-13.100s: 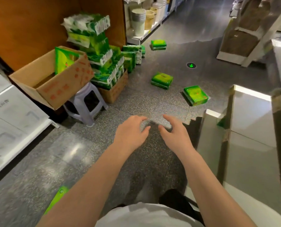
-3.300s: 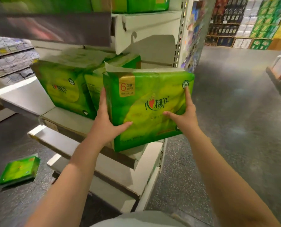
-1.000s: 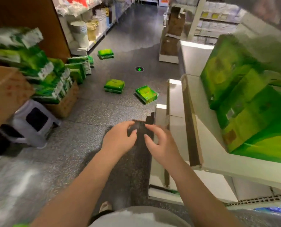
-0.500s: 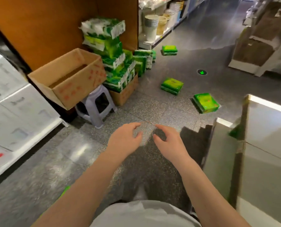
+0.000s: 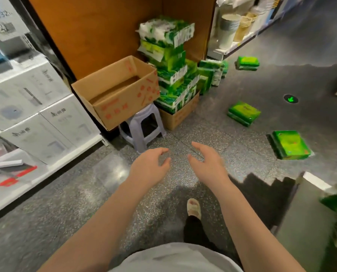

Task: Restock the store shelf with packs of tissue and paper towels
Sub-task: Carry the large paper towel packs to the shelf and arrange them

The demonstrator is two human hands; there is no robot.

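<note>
We held our left hand (image 5: 150, 169) and right hand (image 5: 208, 166) empty, fingers loosely spread, ready for the tissue stack (image 5: 171, 75) at twelve o'clock.

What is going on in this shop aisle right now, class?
A person is restocking tissue packs, but at this moment both hands are empty: the left hand and right hand hang open over the floor. Ahead, an open cardboard box sits on a plastic stool, beside a tall stack of green packs. Three loose green packs lie on the floor, the nearest one to the right.
</note>
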